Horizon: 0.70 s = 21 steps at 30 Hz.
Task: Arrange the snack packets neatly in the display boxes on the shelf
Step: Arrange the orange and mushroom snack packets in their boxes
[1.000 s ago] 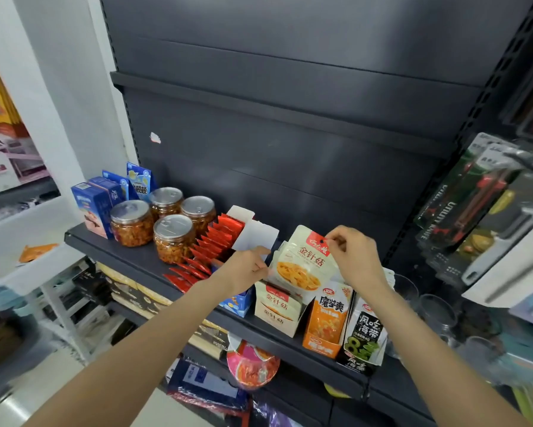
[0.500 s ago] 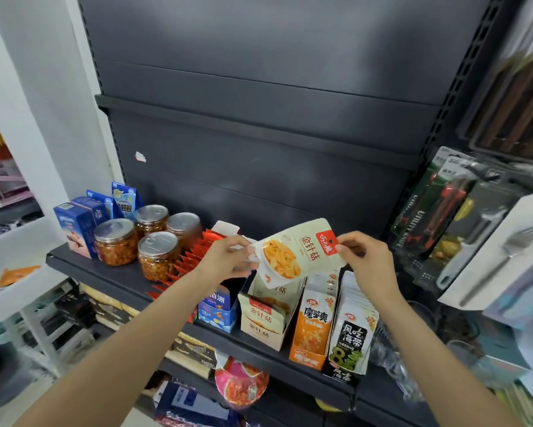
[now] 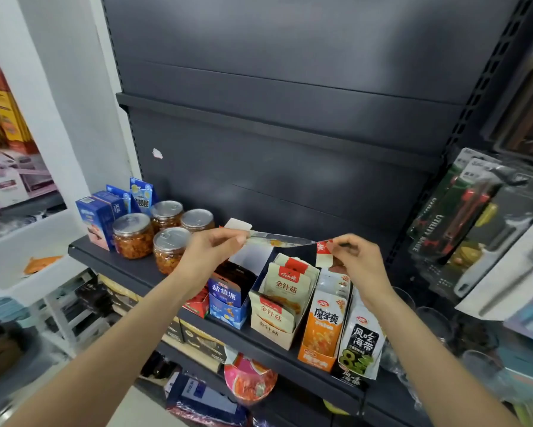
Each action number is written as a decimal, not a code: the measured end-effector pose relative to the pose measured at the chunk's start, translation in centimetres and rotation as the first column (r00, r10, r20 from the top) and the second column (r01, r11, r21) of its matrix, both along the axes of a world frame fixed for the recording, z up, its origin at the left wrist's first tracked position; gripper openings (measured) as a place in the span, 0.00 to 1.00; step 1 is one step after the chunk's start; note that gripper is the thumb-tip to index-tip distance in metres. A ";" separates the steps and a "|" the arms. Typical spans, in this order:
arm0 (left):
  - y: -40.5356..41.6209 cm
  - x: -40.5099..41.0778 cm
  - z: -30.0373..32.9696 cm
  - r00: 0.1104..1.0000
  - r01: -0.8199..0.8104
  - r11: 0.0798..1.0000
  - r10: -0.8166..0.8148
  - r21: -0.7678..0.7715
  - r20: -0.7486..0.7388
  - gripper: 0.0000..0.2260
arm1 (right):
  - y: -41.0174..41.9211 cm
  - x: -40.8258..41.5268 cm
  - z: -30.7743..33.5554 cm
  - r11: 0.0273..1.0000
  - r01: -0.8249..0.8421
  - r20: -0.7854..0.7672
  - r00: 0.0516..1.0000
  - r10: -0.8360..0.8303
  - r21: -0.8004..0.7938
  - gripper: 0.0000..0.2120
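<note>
Both hands pinch one flat cream snack packet edge-on: left hand at nine o'clock, right hand at three, above the cream cardboard display box.

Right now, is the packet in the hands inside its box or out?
Out. Left hand and right hand hold the packet flat above the beige box.
</note>
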<state>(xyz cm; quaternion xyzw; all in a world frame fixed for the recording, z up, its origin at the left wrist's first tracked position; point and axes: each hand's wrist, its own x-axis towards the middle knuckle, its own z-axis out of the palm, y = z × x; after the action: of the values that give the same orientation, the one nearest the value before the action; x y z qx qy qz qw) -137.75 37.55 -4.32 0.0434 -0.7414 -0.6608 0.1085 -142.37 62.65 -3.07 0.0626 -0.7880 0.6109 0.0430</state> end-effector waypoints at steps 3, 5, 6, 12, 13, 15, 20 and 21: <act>-1.8 0.9 0.4 0.998 -0.005 1.000 0.004 -0.004 -0.063 0.09 | -2.0 -0.2 0.3 0.995 -0.039 0.110 0.993 0.049 -0.096 0.04; -3.3 1.5 0.5 0.994 -0.043 0.999 0.040 -0.031 -0.106 0.08 | -3.8 -0.4 0.3 0.994 -0.046 0.144 0.988 0.061 -0.101 0.04; -4.1 1.7 0.5 0.990 -0.071 0.996 0.064 -0.053 -0.126 0.06 | -4.8 -0.5 0.3 0.993 -0.053 0.154 0.986 0.069 -0.105 0.04; -11.3 1.9 0.0 0.953 -0.292 0.954 0.285 -0.071 -0.100 0.08 | -12.9 -1.2 -0.1 0.985 -0.158 0.166 0.972 0.167 -0.067 0.04; -12.8 2.0 -0.2 0.944 -0.324 0.943 0.317 -0.073 -0.091 0.09 | -14.7 -1.4 -0.2 0.983 -0.169 0.168 0.969 0.180 -0.075 0.03; -16.2 2.3 -0.5 0.924 -0.381 0.921 0.375 -0.084 -0.078 0.05 | -18.6 -1.8 -0.5 0.978 -0.199 0.157 0.966 0.207 -0.063 0.02; -26.4 3.3 -1.5 0.874 -0.483 0.867 0.486 -0.121 -0.010 0.03 | -29.6 -2.6 -1.8 0.945 -0.321 0.121 0.942 0.312 0.058 0.04; -28.6 3.5 -1.8 0.865 -0.496 0.859 0.501 -0.127 0.013 0.04 | -31.9 -2.8 -2.1 0.939 -0.334 0.120 0.938 0.324 0.077 0.05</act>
<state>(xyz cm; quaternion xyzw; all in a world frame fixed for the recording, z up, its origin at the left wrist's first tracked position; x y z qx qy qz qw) -134.26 8.94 -6.15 0.2422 -0.7455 -0.5633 0.2613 -145.17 30.75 -5.12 0.1633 -0.7960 0.5734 -0.1045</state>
